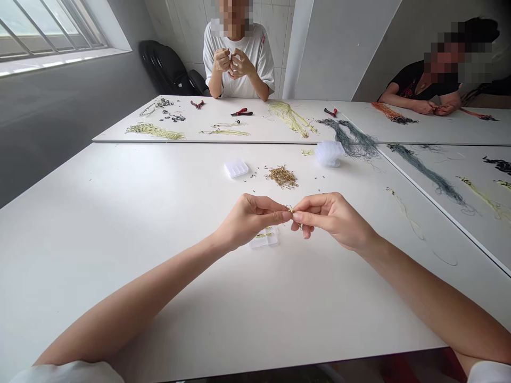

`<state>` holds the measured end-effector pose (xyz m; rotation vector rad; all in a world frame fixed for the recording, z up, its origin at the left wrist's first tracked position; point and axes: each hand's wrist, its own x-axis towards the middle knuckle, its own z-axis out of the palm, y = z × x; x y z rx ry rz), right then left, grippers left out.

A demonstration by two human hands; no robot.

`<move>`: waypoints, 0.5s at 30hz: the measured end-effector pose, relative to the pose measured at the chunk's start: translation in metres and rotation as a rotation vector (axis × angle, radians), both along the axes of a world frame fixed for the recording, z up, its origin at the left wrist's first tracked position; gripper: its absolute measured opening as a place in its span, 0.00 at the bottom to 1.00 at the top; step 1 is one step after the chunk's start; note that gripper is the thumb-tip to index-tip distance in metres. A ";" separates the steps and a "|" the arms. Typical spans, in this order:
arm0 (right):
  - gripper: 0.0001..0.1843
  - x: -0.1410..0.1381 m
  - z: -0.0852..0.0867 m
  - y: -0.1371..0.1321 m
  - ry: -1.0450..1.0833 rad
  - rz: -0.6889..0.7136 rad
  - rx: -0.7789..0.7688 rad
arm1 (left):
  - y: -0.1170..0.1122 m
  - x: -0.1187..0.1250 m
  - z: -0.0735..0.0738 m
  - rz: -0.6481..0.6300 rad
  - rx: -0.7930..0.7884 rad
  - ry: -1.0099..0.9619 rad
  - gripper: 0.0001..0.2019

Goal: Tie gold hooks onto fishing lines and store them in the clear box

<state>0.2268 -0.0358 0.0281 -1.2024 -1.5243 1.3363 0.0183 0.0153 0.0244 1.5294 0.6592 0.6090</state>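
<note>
On the near white table (120,223) lie a gold-coloured heap (282,176), clear plastic boxes (236,169) and a pale cord (406,214).

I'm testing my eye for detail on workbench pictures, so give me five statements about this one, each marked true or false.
1. The left hand and right hand pinch a small yellow-green piece between them. True.
2. The gold-coloured pile is nearer the wearer than the hands. False: the gold-coloured pile lies beyond the hands, on the table.
3. A clear tray, partly hidden by the left hand, holds yellow-green bits. True.
4. The orange strands lie below the window. False: the orange strands lie on the right, by the co-worker in black.
5. Grey-blue strands lie to the right of the gold-coloured pile. True.
</note>
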 end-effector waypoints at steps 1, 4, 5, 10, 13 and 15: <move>0.10 -0.001 0.000 0.000 0.000 -0.021 0.024 | 0.000 0.000 -0.001 0.013 -0.029 -0.019 0.08; 0.08 -0.004 -0.002 -0.002 -0.020 -0.088 0.112 | -0.001 0.001 -0.005 0.090 -0.085 -0.030 0.08; 0.08 -0.006 -0.003 -0.003 -0.032 -0.108 0.139 | -0.001 0.002 -0.006 0.117 -0.103 -0.032 0.08; 0.06 -0.013 -0.007 -0.008 -0.141 -0.198 0.291 | -0.007 0.006 -0.011 0.154 -0.195 -0.082 0.08; 0.05 -0.017 -0.008 -0.011 -0.192 -0.246 0.346 | -0.011 0.009 -0.012 0.164 -0.193 -0.114 0.08; 0.05 -0.019 -0.009 -0.013 -0.208 -0.268 0.364 | -0.013 0.010 -0.013 0.187 -0.170 -0.126 0.09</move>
